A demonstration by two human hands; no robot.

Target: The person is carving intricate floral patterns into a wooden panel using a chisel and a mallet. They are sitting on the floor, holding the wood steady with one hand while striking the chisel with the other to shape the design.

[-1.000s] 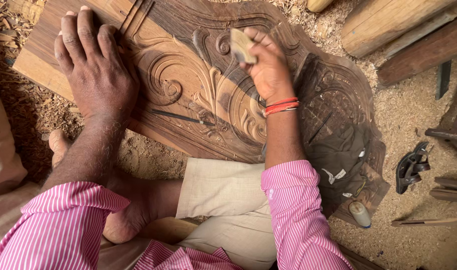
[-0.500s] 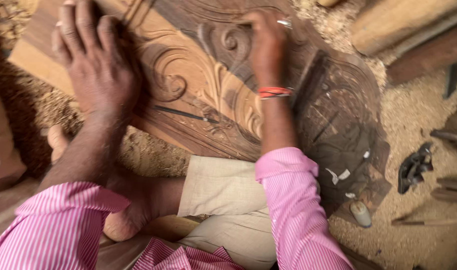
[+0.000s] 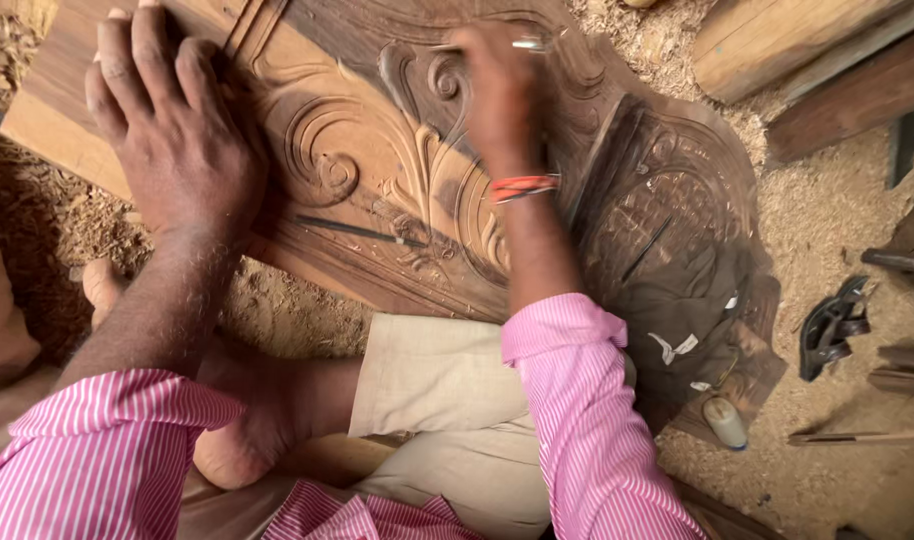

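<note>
Head view: the left hand (image 3: 172, 140) is pressing flat, fingers spread, on the carved wooden panel (image 3: 377, 190), while the right hand (image 3: 502, 95) is pinching a thin metal tool (image 3: 527, 44) just above the scrollwork; scrolls look cut, the darker right part seems unfinished.

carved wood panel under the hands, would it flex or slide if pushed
The carved wood panel looks thick and solid, so likely stiff and heavy. The left hand lies flat on it, and it sits on sawdust, so a push might slide it.
</note>
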